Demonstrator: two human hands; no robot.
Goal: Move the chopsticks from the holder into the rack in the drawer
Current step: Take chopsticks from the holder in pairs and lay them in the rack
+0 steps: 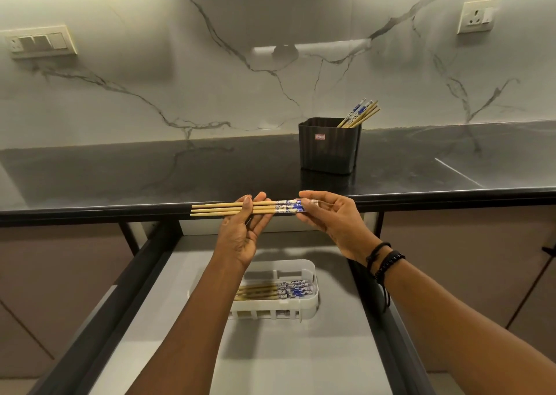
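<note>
My left hand [240,232] and right hand [335,224] gripped blue-patterned wooden chopsticks [278,207]; the black ribbed holder [329,151] bore an illegible red label [320,137].

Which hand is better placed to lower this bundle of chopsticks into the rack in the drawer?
Probably the left hand: it grips the chopsticks near mid-length and sits directly above the rack. The right hand only pinches the patterned ends, off to one side.
</note>
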